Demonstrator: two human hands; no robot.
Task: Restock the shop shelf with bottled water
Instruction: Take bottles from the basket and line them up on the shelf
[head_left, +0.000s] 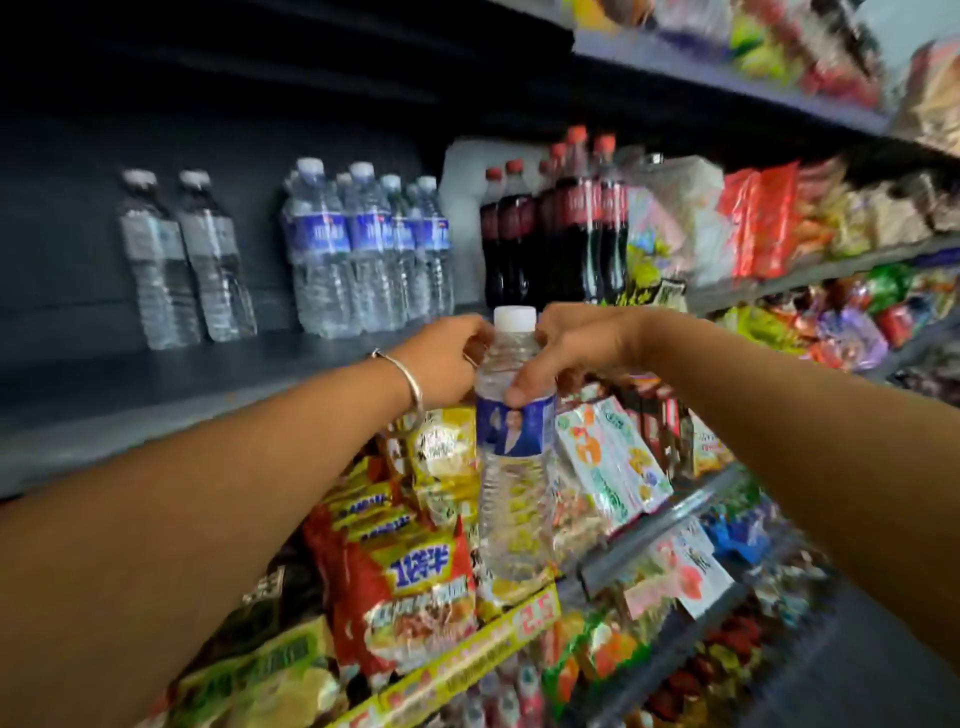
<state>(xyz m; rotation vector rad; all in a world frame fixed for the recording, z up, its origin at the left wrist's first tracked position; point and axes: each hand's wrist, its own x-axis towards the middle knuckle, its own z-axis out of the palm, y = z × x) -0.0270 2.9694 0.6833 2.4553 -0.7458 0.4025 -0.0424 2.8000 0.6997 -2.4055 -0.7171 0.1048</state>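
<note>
Both my hands, left hand and right hand, grip the water bottle by its shoulder, below the dark shelf. Full, heavyish, thin-walled, slippery: I'd hold the ribbed neck.

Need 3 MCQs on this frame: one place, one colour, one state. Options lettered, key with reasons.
1. Where do the cola bottles stand relative to the blue-labelled water bottles?
A. left of them
B. right of them
C. on the shelf below

2. Cap colour of the held bottle?
A. red
B. green
C. white

3. How is the held bottle gripped?
A. both hands
B. left hand only
C. no hand

Key: 1 B, cola sits right of the blue labels; 2 C, the cap is white; 3 A, the left hand and right hand both clasp its neck.
</note>
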